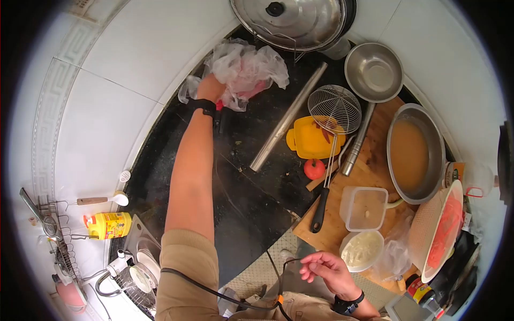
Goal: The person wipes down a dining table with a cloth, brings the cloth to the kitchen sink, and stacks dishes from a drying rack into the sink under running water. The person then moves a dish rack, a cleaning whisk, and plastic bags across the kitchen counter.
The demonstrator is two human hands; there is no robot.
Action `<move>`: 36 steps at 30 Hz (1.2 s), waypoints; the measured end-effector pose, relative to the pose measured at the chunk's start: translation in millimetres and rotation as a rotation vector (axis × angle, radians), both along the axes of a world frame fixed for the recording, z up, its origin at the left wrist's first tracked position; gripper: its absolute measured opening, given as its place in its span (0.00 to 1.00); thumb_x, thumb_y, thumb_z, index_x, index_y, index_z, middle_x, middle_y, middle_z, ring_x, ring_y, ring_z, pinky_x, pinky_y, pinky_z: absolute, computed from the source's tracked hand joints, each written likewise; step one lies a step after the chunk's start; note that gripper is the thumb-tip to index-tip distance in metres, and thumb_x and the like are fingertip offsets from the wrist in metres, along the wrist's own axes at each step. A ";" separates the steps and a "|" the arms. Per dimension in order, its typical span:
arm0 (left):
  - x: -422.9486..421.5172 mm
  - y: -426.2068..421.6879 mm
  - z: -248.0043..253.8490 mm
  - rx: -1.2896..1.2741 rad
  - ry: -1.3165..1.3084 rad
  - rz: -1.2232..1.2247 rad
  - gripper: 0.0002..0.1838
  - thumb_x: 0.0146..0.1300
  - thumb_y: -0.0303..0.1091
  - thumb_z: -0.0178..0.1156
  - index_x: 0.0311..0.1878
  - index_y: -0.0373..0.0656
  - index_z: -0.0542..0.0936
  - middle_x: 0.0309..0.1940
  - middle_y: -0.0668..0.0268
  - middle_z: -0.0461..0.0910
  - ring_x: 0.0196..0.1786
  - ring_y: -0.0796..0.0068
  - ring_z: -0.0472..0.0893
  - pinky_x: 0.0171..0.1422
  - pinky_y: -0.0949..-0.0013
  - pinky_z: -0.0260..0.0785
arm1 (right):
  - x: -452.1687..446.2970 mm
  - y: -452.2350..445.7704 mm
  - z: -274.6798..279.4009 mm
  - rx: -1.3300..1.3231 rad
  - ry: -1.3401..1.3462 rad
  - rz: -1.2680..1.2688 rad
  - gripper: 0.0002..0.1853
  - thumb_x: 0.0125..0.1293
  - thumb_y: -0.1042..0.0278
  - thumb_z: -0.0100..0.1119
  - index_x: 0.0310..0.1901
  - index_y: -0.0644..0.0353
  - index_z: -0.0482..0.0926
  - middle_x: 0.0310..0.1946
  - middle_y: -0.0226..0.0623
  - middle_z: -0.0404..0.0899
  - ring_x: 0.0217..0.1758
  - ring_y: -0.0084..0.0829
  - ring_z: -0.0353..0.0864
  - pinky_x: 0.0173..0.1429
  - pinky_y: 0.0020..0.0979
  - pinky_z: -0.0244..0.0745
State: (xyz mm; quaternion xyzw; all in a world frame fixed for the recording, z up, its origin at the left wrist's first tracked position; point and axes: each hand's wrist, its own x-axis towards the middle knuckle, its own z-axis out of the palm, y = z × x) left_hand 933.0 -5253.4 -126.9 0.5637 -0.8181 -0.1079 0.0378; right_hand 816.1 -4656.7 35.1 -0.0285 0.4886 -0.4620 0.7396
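My left hand (213,87) reaches to the back of the black countertop, against crumpled clear plastic bags (249,64) with something pinkish inside. Its fingers are hidden by the plastic, so their grip does not show. A red and black handle (219,109) lies just beside that wrist. Low in front of my body, my right hand (333,274) has its fingers loosely bent and apart, with nothing visible in them. A thin black cable (274,263) passes close to its fingertips. Near this hand stands a white tub (362,251) of pale contents.
A steel tube (289,116), wire skimmer (335,109), yellow dish (311,138) and tomato (314,169) lie mid-counter. A basin (440,144) of brownish liquid and a clear container (364,208) stand right. A lidded pot (292,24) is at the back, a yellow bottle (110,226) left.
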 end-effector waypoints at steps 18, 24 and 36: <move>235.2 355.8 223.1 0.933 2.066 0.116 0.23 0.68 0.37 0.63 0.63 0.40 0.74 0.62 0.56 0.77 0.61 0.61 0.79 0.64 0.56 0.75 | 62.4 -110.7 63.5 -0.493 0.249 0.064 0.13 0.70 0.69 0.61 0.54 0.60 0.78 0.45 0.28 0.81 0.46 0.21 0.80 0.48 0.24 0.77; 277.3 416.8 240.9 0.820 2.174 0.175 0.25 0.68 0.39 0.65 0.64 0.40 0.72 0.62 0.55 0.76 0.61 0.61 0.79 0.65 0.55 0.75 | 135.9 -246.4 73.4 -0.770 0.296 0.191 0.18 0.66 0.62 0.67 0.53 0.62 0.79 0.47 0.32 0.81 0.50 0.22 0.79 0.56 0.27 0.75; 324.6 446.3 164.5 0.824 2.073 0.671 0.21 0.71 0.34 0.58 0.64 0.37 0.73 0.55 0.59 0.81 0.54 0.65 0.82 0.58 0.57 0.78 | 187.6 -178.7 47.9 -0.805 0.600 0.297 0.10 0.67 0.83 0.54 0.47 0.71 0.83 0.35 0.34 0.85 0.37 0.18 0.81 0.44 0.23 0.77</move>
